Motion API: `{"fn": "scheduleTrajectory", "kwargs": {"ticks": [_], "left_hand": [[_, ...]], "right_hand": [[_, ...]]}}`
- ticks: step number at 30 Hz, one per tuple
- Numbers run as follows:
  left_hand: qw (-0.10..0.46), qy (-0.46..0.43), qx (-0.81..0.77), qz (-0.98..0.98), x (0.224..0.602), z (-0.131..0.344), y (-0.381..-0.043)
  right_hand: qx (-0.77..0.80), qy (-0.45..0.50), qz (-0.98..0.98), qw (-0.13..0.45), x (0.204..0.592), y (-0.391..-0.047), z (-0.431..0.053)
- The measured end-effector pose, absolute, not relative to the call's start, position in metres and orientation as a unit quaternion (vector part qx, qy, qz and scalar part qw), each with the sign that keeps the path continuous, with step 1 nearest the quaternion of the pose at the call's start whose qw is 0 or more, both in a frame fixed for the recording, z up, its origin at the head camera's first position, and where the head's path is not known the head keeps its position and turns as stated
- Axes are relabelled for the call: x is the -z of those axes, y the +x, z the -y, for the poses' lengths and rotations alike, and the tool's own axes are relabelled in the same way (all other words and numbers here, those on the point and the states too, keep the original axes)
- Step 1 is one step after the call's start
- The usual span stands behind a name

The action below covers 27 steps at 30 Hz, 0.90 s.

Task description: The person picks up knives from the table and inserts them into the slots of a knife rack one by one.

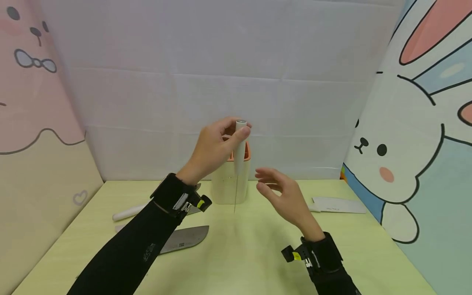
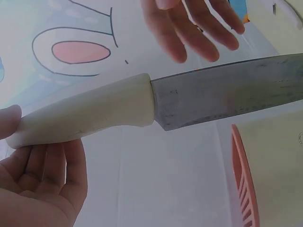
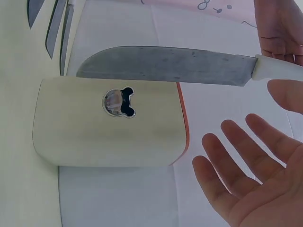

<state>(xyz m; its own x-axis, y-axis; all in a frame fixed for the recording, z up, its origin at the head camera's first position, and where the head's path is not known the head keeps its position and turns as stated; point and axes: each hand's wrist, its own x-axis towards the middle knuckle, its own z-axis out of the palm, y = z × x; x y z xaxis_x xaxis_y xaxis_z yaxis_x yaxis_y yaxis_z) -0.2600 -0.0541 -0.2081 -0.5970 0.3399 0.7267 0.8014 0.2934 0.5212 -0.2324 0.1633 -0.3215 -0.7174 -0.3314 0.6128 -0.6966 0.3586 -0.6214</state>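
Observation:
My left hand [image 1: 212, 147] pinches a kitchen knife [image 2: 94, 111] near the butt of its white handle, thumb on one side and fingers on the other. In the head view the blade points down, seen nearly edge-on. Behind it stands a cream knife holder [image 1: 221, 186] with a pink slotted top. The right wrist view shows the broad blade [image 3: 170, 65] in front of the holder's wall [image 3: 71, 127], outside its slots. To the right, my right hand [image 1: 285, 200] is apart from the knife, fingers loosely extended and holding nothing.
On the table's left lie a knife with a white handle [image 1: 129, 213] and another broad blade [image 1: 186, 239], both partly hidden by my left arm. A cleaver [image 1: 339, 205] lies at the right. A white cloth wall [image 1: 147, 102] closes off the back, with printed panels at both sides.

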Motion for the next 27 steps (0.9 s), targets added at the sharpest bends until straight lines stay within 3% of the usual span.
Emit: {"fn": "scheduleTrajectory", "kwargs": {"ticks": [12,16,20,27], "left_hand": [[0.248,-0.368,0.447,0.776,0.162,0.058,-0.265],[0.247,-0.36,0.454,0.777,0.138,0.053,-0.246],[0.238,-0.344,0.464,0.781,0.119,0.051,-0.232],[0.228,-0.323,0.488,0.778,0.102,0.053,-0.24]], "right_hand": [[-0.402,0.309,0.838,0.202,0.335,-0.232,-0.184],[-0.372,0.3,0.855,0.2,0.343,-0.233,-0.193],[-0.355,0.291,0.869,0.185,0.351,-0.233,-0.202],[-0.312,0.277,0.898,0.138,0.356,-0.233,-0.211]]}}
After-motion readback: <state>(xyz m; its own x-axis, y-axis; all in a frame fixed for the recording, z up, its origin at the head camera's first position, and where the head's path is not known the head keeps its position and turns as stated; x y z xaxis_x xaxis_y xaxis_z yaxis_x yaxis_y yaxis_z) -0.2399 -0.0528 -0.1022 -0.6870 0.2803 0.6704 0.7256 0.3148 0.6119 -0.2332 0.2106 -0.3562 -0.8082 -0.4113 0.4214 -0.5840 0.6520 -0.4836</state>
